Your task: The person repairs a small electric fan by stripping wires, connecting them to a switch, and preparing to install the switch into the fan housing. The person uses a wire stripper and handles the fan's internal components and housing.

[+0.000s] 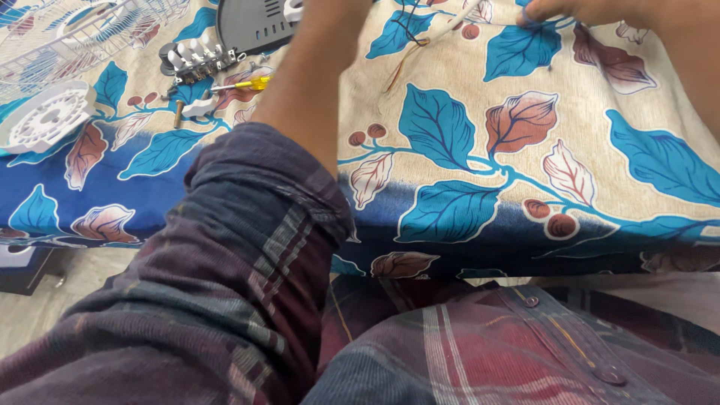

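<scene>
Both hands work at the far edge of the head view: the left hand is cut off by the top of the frame, only its forearm and rolled plaid sleeve [262, 225] showing, so whether it is spread or closed cannot be told; the right hand [570, 9] shows fingertips pressed together at the far right, seemingly pinching the thin wires [411, 46], though the grip itself is mostly out of frame. These wires, one white and some reddish-orange, trail from between the two hands down onto the leaf-patterned cloth [525, 150] that covers the bench. Far left lie a white wire fan guard [67, 37], a round white plastic part [45, 116], a dark grey housing [255, 22], a push-button switch block [196, 60] and a yellow-handled screwdriver [244, 85], all well apart from the wires. Handling the wires well probably means keeping them taut between the hands, gripping near the ends, and holding the loose strands clear of the cloth's folds.
</scene>
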